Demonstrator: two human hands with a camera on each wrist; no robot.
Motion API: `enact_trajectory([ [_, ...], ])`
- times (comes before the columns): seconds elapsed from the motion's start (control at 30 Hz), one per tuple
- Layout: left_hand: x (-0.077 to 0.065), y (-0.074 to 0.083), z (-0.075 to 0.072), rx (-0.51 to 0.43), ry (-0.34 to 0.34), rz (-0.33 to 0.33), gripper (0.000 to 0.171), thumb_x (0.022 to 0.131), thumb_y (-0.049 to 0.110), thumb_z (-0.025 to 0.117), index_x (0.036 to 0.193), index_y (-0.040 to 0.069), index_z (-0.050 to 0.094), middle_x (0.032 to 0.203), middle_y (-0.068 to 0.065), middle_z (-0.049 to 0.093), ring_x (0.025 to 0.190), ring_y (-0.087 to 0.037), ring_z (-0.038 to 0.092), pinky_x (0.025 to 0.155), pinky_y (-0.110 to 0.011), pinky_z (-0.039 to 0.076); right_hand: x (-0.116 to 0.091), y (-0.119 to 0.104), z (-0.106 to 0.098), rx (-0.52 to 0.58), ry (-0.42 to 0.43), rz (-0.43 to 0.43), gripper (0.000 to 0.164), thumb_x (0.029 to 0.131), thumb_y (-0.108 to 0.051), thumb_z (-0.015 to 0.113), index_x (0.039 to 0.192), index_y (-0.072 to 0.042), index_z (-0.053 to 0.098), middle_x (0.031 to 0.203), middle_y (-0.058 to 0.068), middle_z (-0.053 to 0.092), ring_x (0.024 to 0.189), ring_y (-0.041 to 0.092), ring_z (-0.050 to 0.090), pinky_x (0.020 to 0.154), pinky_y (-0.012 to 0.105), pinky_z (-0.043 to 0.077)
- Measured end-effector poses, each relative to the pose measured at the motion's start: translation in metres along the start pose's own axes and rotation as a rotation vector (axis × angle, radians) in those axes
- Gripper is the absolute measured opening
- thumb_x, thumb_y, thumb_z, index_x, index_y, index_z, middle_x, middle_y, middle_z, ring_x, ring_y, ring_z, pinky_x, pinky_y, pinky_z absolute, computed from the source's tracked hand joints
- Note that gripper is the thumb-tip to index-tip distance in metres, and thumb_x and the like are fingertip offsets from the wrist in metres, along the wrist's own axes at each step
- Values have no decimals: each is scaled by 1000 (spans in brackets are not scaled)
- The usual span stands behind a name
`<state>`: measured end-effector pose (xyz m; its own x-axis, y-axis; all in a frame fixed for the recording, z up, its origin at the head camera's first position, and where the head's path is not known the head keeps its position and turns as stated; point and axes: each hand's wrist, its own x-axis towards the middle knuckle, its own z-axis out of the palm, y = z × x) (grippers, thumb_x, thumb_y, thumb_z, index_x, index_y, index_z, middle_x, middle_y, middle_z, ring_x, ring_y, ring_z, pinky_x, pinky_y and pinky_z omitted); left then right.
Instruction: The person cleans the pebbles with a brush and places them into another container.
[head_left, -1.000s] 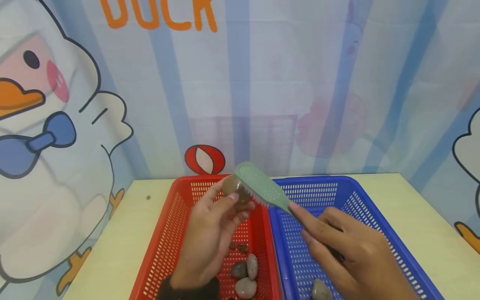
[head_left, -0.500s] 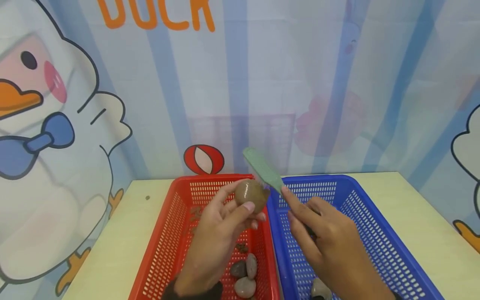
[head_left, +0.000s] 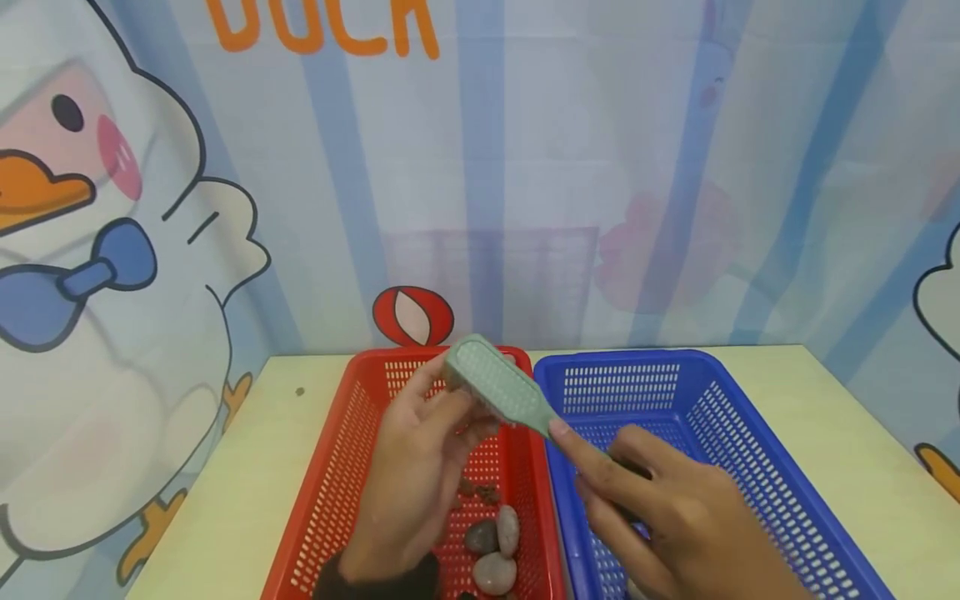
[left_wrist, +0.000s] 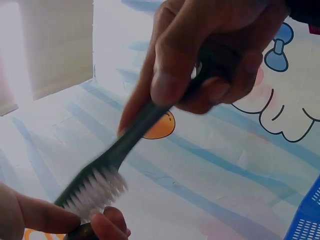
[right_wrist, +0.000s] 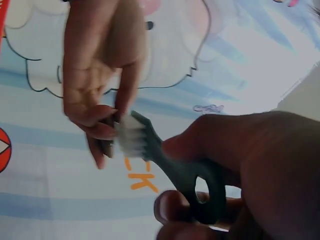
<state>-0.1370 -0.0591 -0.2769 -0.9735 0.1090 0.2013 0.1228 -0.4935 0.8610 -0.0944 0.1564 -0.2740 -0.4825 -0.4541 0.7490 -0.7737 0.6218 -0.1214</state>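
My left hand (head_left: 416, 467) pinches a smooth brown stone (left_wrist: 82, 232) between thumb and fingers above the red basket (head_left: 322, 467). In the head view the brush head covers the stone. A green scrubbing brush (head_left: 501, 385) with white bristles (left_wrist: 97, 192) is gripped by its handle in my right hand (head_left: 660, 508), index finger stretched along the neck. The bristles press right at the stone's surface, as the right wrist view shows with the stone (right_wrist: 106, 137) edge-on. The brush slants down to the right, over the gap between the baskets.
Several grey stones (head_left: 494, 574) and brown crumbs (head_left: 487, 494) lie in the red basket. Beside it stands a blue basket (head_left: 765, 467), mostly behind my right hand, with part of a stone (head_left: 634, 591) showing. Both sit on a pale table (head_left: 225, 483) before a duck-print curtain (head_left: 525, 167).
Half a second ago the brush stood higher and further right, with the stone in plain view. Now the brush is down and left over the stone, and my left hand has shifted slightly left.
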Motion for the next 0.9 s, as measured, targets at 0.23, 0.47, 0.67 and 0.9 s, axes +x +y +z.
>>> enact_trajectory([
  [0.23,1,-6,4,70,-73,-28,44,103,4,51,145,8,39,120,-22,64,101,-31,64,86,-34,52,6,1,13,-66,3,26,45,108,-39,41,137,-12,63,78,-11,42,59,-2,31,46,12,29],
  [0.47,1,-6,2,45,-58,-21,42,103,3,52,144,7,41,120,-25,64,94,-28,67,86,-33,53,11,10,18,-56,94,113,40,94,-12,65,134,-11,66,75,-10,39,59,1,32,46,14,32],
  [0.67,2,-1,-3,-12,34,-1,42,103,6,54,144,6,43,125,-25,59,93,-29,67,85,-32,54,6,7,3,43,132,147,46,90,-4,71,135,-14,66,77,-13,44,62,2,37,48,11,32],
  [0.9,5,1,-6,-5,33,53,42,104,10,56,143,6,43,133,-19,54,111,-34,58,95,-40,51,1,-2,1,43,1,-7,43,108,-39,40,141,-20,60,82,-14,42,63,-3,34,52,7,29],
])
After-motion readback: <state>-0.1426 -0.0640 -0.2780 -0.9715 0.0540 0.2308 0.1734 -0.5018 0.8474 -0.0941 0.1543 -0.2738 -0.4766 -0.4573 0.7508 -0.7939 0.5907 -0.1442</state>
